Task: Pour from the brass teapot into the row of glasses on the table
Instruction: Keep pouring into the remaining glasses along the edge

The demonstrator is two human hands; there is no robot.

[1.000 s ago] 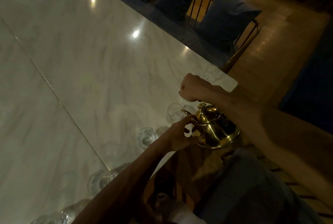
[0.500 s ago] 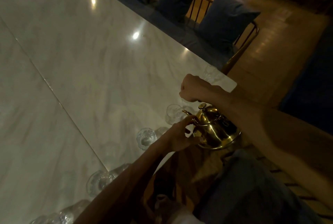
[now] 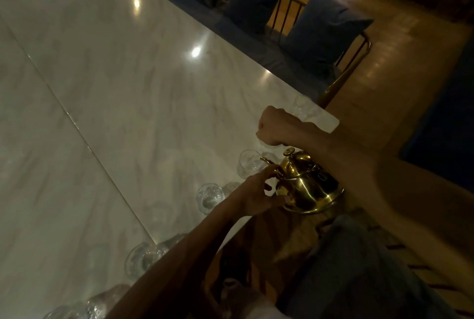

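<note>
The left hand (image 3: 259,194) pinches the spout of the shiny round brass teapot (image 3: 306,185); above that teapot, the right hand (image 3: 275,126) is fisted, its hold hidden, beside a clear glass (image 3: 248,163).

- No lettering, label, brand mark, number or sign can be read anywhere in the dim scene.
- The brass teapot (image 3: 305,185) shows only bare polished metal with reflections; no stamp or engraving can be made out on it.
- The glasses (image 3: 209,196) beside the teapot are plain and unmarked.
</note>
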